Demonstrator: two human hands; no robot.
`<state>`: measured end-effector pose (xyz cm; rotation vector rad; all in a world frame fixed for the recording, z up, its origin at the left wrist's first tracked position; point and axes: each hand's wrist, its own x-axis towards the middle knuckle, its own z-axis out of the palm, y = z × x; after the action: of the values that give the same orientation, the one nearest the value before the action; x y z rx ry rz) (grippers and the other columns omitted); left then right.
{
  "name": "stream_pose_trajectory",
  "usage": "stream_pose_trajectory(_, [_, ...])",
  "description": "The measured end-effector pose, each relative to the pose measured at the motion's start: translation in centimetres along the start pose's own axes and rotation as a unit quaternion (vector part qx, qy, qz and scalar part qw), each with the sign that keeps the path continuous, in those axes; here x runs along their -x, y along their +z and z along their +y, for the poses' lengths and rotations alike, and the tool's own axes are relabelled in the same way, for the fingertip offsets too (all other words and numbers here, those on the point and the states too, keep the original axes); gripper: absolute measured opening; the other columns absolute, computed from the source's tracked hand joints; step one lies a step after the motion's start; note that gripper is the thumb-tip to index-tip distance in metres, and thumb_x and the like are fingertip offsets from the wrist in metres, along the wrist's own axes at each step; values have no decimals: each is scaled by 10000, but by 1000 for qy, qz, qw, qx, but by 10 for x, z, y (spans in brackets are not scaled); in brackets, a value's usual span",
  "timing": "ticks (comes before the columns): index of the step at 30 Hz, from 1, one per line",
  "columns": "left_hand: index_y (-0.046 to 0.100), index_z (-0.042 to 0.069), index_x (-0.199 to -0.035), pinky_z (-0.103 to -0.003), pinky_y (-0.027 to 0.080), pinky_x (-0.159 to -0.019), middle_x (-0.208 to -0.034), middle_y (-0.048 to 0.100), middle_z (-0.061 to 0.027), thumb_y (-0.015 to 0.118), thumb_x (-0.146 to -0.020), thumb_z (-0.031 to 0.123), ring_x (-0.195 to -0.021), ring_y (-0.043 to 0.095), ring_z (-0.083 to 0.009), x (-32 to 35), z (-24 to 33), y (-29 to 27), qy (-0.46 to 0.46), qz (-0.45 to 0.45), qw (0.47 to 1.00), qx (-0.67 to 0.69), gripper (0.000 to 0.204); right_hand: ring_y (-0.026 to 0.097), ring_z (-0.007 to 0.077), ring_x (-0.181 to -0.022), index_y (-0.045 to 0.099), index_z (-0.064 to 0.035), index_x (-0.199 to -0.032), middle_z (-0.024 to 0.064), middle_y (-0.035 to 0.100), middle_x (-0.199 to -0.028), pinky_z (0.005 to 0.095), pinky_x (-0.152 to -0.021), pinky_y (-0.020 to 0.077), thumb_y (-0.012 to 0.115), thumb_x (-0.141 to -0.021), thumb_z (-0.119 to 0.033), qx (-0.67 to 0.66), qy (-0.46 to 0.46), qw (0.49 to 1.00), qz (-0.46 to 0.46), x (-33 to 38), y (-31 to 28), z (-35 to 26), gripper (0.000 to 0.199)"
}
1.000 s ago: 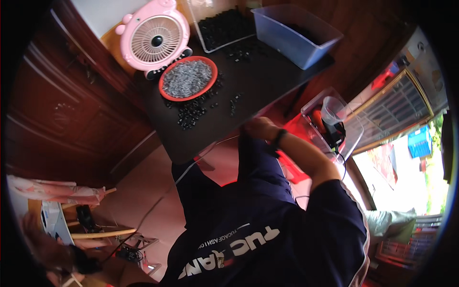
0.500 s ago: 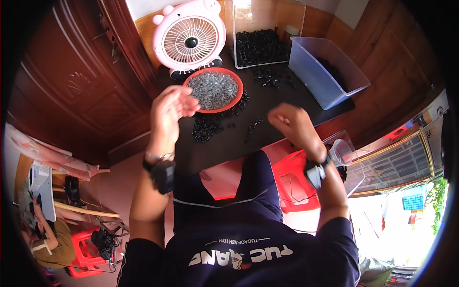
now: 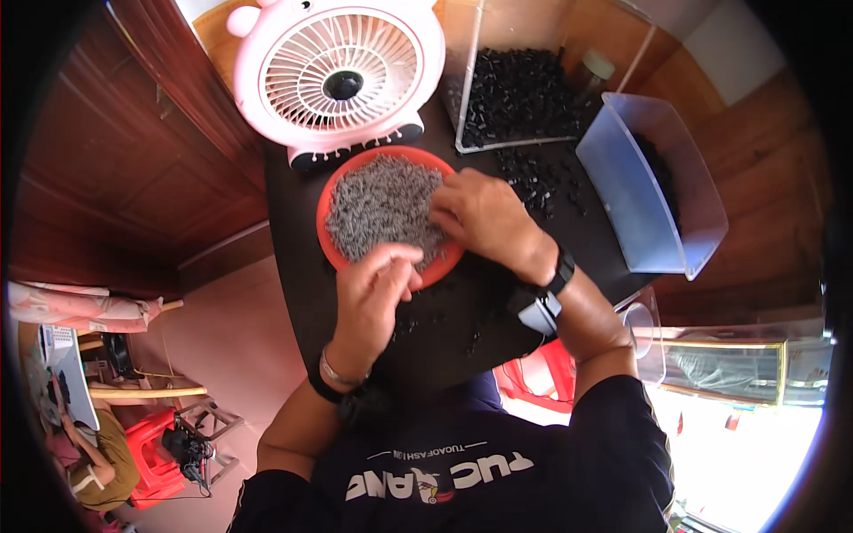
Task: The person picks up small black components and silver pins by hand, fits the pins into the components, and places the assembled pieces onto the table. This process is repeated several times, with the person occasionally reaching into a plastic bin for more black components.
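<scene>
Both hands are working over the red bowl (image 3: 333,240) of small grey pieces (image 3: 378,204) on the dark bench (image 3: 498,311). The right hand (image 3: 484,218) is lying spread on the heap, apparently gathering; the left hand (image 3: 378,289) is curling at the near rim, its grip hidden.

Pink fan (image 3: 338,80) just behind red dish (image 3: 330,240).

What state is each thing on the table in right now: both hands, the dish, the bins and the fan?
Left hand: fingers curled, at the red dish's near rim.
Right hand: palm down on the grey pieces.
Red dish: heaped full.
Clear bin: open, holding black pieces.
Blue bin: open, contents mostly hidden.
Pink fan: upright; running or not, unclear.
</scene>
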<state>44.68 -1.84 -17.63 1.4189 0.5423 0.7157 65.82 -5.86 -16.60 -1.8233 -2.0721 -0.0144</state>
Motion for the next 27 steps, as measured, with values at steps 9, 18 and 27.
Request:
stream_pose_trajectory(9, [629, -27, -1045, -211, 424, -595, -719, 608, -40, 524, -946, 113, -646, 526, -53, -7, 3, -12, 18, 13, 1000, -11, 201, 592, 324, -674, 617, -44, -768, 127, 583, -686, 407, -598, 474, 662, -853, -210, -176, 72, 977, 93, -5, 5, 0, 192])
stream_pose_trajectory(18, [520, -16, -1142, -298, 459, -600, -672, 550, -70, 562, -925, 172, -653, 571, -142, -26, -1, 5, 99, 3, 975, -197, 291, 388, 73, -600, 585, -3, -791, 35, 420, -578, 303, -521, 387, 587, -954, -272, -285, 138, 944, 88, 0, 3, -2, 315])
stream_pose_trajectory(27, [468, 18, -898, -433, 440, -579, -694, 563, -195, 479, -951, 173, -664, 587, -385, -34, -5, 36, 203, 48, 938, -276, 164, 592, 123, -736, 648, -8, -946, 104, 663, -784, 329, -679, 487, 528, -968, -284, -569, 75, 817, 50, 7, 13, -12, 301])
